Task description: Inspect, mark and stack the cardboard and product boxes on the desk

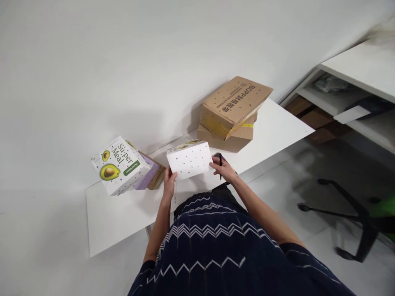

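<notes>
Long, narrow white table (108,230) with a plain top, a brown box (156,177) at the base of a pile left of centre, a cardboard box (230,139) under another right of centre, a small dark item (227,158) between, partly hidden.

The left hand (169,182) and right hand (224,169) hold a white box (190,160) with small dark marks by its two ends, above the white counter (119,224). A black pen (220,166) is at the right hand. To the left, an avocado-printed "Su-per Meal" box (121,166) tops a leaning stack; to the right, a brown "BOPP" carton (236,102) lies on another carton (228,142) against the wall.
</notes>
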A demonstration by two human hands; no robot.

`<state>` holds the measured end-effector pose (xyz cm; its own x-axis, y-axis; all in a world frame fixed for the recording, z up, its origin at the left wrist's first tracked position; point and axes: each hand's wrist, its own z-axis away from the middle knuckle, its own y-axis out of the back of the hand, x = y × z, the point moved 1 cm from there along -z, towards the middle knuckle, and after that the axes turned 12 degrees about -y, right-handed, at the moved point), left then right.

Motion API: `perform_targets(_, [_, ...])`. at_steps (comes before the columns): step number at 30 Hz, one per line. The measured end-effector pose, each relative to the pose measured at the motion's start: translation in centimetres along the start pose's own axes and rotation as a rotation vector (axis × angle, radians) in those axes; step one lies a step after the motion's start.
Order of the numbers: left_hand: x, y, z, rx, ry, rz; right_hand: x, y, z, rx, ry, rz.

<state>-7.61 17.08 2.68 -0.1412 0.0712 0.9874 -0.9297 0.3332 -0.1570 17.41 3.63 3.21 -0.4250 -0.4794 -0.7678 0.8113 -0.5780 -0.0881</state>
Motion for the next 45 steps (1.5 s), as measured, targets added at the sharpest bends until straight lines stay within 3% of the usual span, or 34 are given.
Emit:
perform_targets(7, [-0.8, 0.2, 1.1, 0.047, 0.039, -0.052, 1.8, 0.1, -0.5, 0.027, -0.003, 0.051])
perform_targets(15, [0.3, -0.2, 0.8, 0.148, 0.29, 0.012, 3.1, 0.1, -0.8, 0.087, -0.076, 0.069])
perform_targets(22, [-1.7, 0.1, 1.8, 0.109, 0.267, -0.106, 3.5, 0.4, -1.2, 0.123, -0.231, -0.058])
perform_targets(26, [-2.7, 0.2, 2.1, 0.111, 0.242, -0.135, 2.2, 0.6, -1.0, 0.102, -0.171, -0.068])
perform_targets(31, [-2.5, 0.1, 1.8, 0.075, 0.229, -0.137, 0.7, -0.3, -0.4, 0.135, -0.02, 0.137])
perform_targets(38, [-1.8, 0.3, 2.6, 0.063, 0.268, -0.194, 0.5, -0.3, 0.6, 0.113, -0.02, 0.19])
perform_targets(41, [-0.7, 0.1, 3.1, 0.128, 0.143, -0.357, -0.1, 1.0, 1.6, 0.201, -0.001, 0.219])
perform_targets(43, [0.6, -0.6, 3.2, 0.13, -0.087, -0.499, -1.3, 1.9, 2.4, 0.308, 0.022, 0.188])
perform_targets(45, [1.7, -1.9, 2.9, 0.05, -0.302, -0.584, -3.2, 2.5, 3.4, 0.337, 0.092, 0.102])
